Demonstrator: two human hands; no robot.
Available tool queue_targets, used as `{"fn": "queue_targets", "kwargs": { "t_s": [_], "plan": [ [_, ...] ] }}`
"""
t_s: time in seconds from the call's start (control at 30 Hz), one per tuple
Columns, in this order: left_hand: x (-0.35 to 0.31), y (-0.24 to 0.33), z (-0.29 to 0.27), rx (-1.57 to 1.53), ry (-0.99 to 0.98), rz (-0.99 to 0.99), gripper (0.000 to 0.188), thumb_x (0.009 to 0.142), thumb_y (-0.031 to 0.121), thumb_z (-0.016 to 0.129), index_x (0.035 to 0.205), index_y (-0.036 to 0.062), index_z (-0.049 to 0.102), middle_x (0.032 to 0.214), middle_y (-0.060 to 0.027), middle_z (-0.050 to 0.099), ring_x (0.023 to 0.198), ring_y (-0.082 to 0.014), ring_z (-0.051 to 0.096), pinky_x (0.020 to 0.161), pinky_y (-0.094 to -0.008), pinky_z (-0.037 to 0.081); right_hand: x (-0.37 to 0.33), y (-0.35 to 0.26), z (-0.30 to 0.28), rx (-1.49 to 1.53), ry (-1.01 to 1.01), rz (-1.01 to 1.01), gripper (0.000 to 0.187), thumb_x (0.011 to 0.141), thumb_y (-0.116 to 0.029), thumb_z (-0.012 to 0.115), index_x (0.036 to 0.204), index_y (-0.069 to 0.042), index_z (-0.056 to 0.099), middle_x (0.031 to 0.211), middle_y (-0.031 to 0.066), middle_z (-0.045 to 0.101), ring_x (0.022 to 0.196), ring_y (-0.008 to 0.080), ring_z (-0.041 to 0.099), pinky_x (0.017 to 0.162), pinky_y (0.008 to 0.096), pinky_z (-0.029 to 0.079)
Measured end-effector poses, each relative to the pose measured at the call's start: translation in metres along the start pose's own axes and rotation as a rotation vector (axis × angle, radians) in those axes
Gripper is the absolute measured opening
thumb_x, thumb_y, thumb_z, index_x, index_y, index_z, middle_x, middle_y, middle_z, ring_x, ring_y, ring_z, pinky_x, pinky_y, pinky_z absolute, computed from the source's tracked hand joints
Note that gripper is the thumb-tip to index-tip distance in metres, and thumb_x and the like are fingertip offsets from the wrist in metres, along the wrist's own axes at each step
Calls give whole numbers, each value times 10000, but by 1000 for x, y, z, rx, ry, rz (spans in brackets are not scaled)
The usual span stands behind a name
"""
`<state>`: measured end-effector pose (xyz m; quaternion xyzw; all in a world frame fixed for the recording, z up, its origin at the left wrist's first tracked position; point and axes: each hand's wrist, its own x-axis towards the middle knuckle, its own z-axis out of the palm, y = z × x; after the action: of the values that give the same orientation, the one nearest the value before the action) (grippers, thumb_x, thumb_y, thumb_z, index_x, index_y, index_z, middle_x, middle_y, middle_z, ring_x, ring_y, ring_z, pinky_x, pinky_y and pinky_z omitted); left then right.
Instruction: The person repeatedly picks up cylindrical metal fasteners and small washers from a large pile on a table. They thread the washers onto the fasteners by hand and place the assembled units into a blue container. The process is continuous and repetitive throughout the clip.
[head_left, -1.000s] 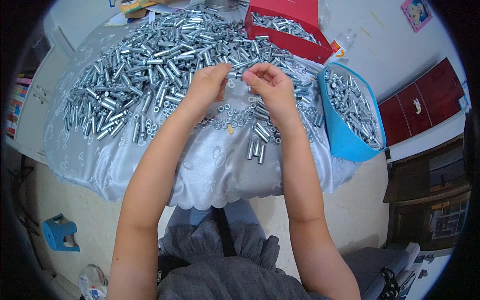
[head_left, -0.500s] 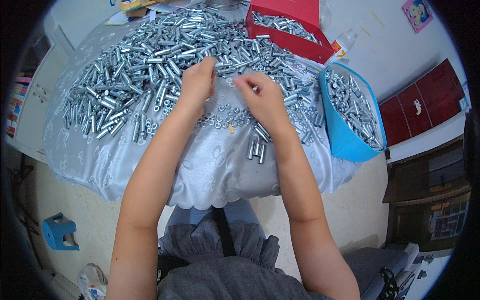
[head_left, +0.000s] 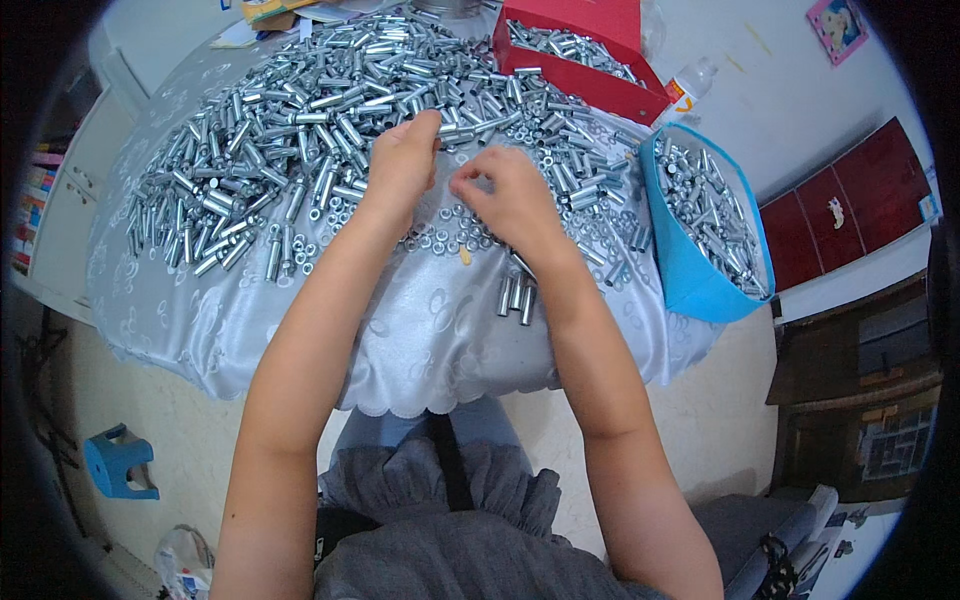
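My left hand (head_left: pixel 405 165) reaches into the big heap of silver metal sleeves (head_left: pixel 300 120), and its fingertips close on one sleeve at the heap's near edge. My right hand (head_left: pixel 505 200) is just beside it, to the right. Its thumb and fingers pinch together over a scatter of small nuts (head_left: pixel 450 238), apparently on one nut. Three loose sleeves (head_left: pixel 515 295) lie by my right wrist near the table's front. Both forearms come up from the lower edge.
A white satin cloth (head_left: pixel 420 340) covers the table. A blue bin (head_left: pixel 690 270) filled with sleeves stands at the right, a red box (head_left: pixel 590 85) with more at the back, and a plastic bottle (head_left: pixel 692 85) beside it. A blue stool (head_left: pixel 120 465) is on the floor, left.
My hands were together at the centre a second ago. They have parted: the left moved up to the sleeve heap, and the right dropped toward the nuts.
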<state>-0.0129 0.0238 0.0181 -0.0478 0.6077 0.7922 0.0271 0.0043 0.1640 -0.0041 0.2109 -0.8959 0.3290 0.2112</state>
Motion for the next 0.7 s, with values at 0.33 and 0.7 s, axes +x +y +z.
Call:
{"fn": "queue_targets", "kwargs": {
  "t_s": [0.33, 0.7],
  "plan": [
    [-2, -4, 3, 34, -79, -87, 282, 815, 320, 493, 618, 125, 440, 486, 62, 305, 398, -67, 258, 401, -239, 218, 7, -12, -19, 833, 101, 363, 129, 781, -126, 650, 816, -10, 608, 717, 5, 594, 627, 45, 521, 568, 171, 412],
    [-4, -3, 3, 22, -150, -102, 299, 823, 310, 482, 590, 149, 390, 489, 72, 271, 404, -60, 226, 412, -244, 209, 6, -17, -24, 799, 131, 357, 102, 749, -82, 666, 803, 1, 640, 733, 32, 627, 632, 60, 547, 575, 176, 427]
  ]
}}
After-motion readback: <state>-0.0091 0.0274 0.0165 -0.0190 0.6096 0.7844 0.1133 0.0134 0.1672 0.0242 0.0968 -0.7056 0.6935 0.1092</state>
